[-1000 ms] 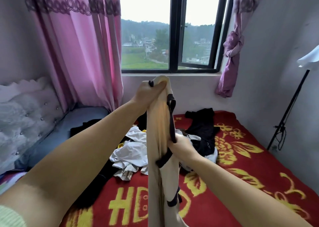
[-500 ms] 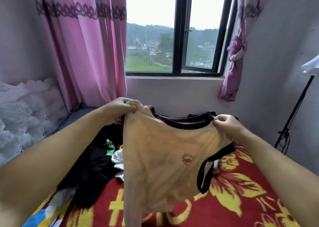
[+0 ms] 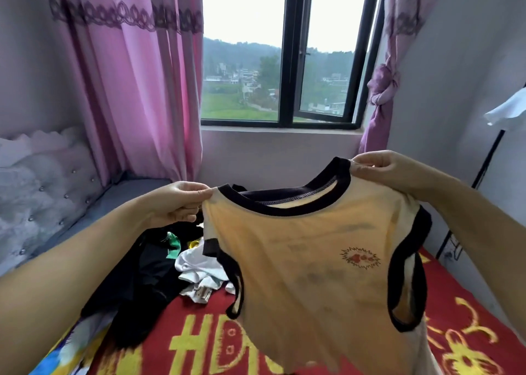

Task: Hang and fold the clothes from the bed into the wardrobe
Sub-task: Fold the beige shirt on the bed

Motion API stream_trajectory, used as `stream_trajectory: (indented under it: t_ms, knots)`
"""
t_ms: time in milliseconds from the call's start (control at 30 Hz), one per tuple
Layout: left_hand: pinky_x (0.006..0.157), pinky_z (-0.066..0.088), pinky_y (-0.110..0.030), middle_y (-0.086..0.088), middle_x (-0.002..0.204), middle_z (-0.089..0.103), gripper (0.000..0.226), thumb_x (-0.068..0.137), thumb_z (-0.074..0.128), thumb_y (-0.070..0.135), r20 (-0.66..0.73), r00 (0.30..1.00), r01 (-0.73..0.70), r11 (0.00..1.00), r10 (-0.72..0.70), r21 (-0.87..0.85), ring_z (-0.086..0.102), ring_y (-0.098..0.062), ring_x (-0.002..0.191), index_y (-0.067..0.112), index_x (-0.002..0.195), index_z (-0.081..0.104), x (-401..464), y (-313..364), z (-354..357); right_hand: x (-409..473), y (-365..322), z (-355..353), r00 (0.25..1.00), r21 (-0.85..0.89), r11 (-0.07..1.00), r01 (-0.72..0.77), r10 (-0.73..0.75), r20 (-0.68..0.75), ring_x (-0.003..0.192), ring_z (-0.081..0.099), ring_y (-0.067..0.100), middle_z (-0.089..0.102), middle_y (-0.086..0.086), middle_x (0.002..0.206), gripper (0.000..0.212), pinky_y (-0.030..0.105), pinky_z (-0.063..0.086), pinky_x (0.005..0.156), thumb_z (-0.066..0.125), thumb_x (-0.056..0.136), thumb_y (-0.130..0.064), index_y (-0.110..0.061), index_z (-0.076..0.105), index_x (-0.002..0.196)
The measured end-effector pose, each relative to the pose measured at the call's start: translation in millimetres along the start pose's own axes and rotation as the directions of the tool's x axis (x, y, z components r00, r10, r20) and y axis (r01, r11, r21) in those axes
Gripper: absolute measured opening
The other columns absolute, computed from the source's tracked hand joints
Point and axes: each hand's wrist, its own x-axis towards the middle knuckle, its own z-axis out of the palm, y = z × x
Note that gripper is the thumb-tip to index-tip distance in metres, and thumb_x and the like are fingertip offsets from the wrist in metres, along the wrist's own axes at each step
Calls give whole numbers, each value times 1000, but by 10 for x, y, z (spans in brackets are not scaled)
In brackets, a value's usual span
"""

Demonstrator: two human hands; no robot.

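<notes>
Red blanket with yellow lettering and flowers is covering the bed, filling the lower view from 4 to 8 o'clock. Pink curtain is hanging at 10 o'clock, and the dark-framed window is sitting at 12 o'clock. I am holding the yellow tank top spread out in the air above the blanket, centre to 5 o'clock, its black-trimmed neckline uppermost and a small red print on the chest. A pile of black clothes is lying on the bed at 8 o'clock, with a crumpled white garment touching it, partly behind the top. My right hand is pinching one shoulder strap at 2 o'clock, fingers curled over the fabric. My left hand is pinching the other strap at 9 o'clock, thumb and fingers closed on the edge.
</notes>
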Motion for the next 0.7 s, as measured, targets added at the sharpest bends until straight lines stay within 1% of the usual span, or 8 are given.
stream_trajectory:
  t_ms: [133,267,333,367,433,533,633,700]
  knots:
    - [71,52,-21,0,78,58,19,87,63,34,-218,956,-177,977,199,115,55,-12,78,15,84,66,58,-5,137,-18,9,-48,995,12,1000,4,-3,-96,83,67,13,72,-2,94,36,23,52,76,56,82,-47,-21,71,101]
    - [51,39,-17,10,58,49,26,100,47,22,-493,759,-300,901,425,315,46,-3,53,16,76,56,209,29,344,-19,-5,-51,985,16,998,62,-59,-160,83,68,10,73,-4,96,39,22,54,76,55,82,-49,-23,71,106]
    - [47,33,-15,10,57,46,26,100,46,23,-474,710,-281,827,521,488,39,-1,48,13,78,56,233,50,343,-38,12,-94,991,212,977,33,-5,-132,77,67,8,73,-3,90,33,18,54,68,59,82,-43,-20,72,102]
    - [49,33,-15,8,59,47,26,100,47,22,-430,723,-239,779,541,579,40,0,49,12,79,58,240,60,316,-29,61,-94,992,256,967,-22,53,-116,75,66,9,72,-3,86,28,18,53,65,62,80,-41,-22,73,96]
    - [52,35,-13,5,61,50,26,99,48,17,-360,785,-155,722,505,674,44,1,51,14,75,59,272,51,261,23,238,-34,976,107,982,-157,171,-135,82,64,13,70,-4,87,16,22,52,71,64,86,-37,-24,72,91]
    - [56,41,-19,-1,68,57,28,99,49,18,-438,852,-54,881,286,470,50,-9,61,15,75,62,356,61,290,163,396,187,928,-61,947,-315,294,-230,88,62,19,69,5,100,20,29,48,80,55,96,-32,-17,69,101]
    - [49,43,-19,-7,71,55,30,100,45,13,-512,852,-14,984,105,178,49,-14,59,9,76,61,400,218,535,323,237,427,884,79,940,-331,339,-323,80,57,22,67,16,98,31,30,45,72,48,99,-24,0,67,106]
    - [51,44,-22,-8,73,56,27,100,42,9,-464,878,-77,991,121,112,52,-14,61,7,80,60,397,344,780,430,72,584,893,176,943,-281,324,-312,78,53,24,61,15,90,33,33,43,69,44,101,-21,4,64,108]
